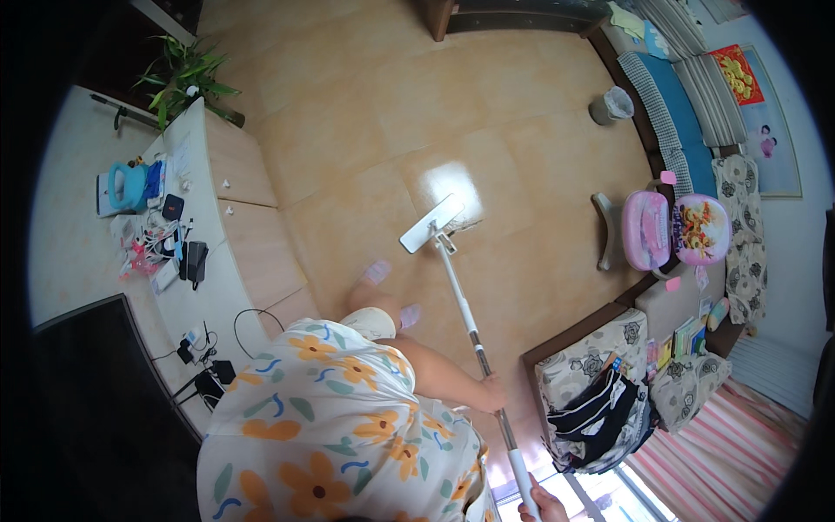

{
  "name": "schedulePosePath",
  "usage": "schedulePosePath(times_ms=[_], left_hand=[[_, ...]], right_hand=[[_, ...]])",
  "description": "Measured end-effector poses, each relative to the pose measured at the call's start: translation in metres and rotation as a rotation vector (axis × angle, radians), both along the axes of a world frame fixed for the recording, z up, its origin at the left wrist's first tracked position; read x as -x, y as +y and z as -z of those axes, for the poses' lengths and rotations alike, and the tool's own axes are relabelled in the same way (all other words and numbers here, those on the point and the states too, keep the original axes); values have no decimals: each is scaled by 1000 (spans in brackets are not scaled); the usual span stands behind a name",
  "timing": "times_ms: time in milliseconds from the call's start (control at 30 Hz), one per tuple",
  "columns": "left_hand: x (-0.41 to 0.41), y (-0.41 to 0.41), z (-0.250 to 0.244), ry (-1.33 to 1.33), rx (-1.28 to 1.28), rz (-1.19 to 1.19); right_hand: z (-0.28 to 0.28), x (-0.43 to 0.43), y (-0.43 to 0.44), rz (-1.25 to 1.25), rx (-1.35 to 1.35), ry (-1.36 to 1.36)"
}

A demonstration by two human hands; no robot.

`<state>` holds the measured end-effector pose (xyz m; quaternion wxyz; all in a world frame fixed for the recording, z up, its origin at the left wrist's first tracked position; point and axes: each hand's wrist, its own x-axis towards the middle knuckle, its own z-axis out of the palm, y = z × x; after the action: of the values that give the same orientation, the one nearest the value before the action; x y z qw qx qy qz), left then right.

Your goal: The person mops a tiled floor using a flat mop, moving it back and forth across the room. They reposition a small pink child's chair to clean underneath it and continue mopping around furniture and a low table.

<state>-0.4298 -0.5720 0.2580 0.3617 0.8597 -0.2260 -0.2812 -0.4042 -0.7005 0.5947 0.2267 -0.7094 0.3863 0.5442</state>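
My left hand [494, 393] is closed around the metal middle of a flat mop's pole [483, 359]. Farther down the picture, my right hand [546, 504] grips the white upper handle [522, 476]. The pole slants away to the white flat mop head [432, 223], which lies on the tan tiled floor [352, 150] by a bright reflection. A metal and white joint links pole and head. My feet in pale pink footwear [409, 316] stand left of the pole, below the mop head.
Left are a cabinet [241, 248] holding cables and small items, a television [104, 391] and a potted plant [189, 78]. At right stand a waste bin [610, 107], a pink child's chair [646, 228] and a sofa [574, 352] with clothes and books. A dark wooden table [515, 16] is at the top.
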Motion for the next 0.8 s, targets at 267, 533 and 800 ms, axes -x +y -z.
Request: schedulePosePath(times_ms=[267, 533, 800], left_hand=[[27, 135, 74, -39, -89, -208], [56, 398, 194, -14, -742, -499], [146, 585, 221, 83, -903, -773]], right_hand=[[100, -12, 89, 337, -476, 375], [305, 3, 274, 406, -799, 562], [371, 65, 465, 314, -810, 692]])
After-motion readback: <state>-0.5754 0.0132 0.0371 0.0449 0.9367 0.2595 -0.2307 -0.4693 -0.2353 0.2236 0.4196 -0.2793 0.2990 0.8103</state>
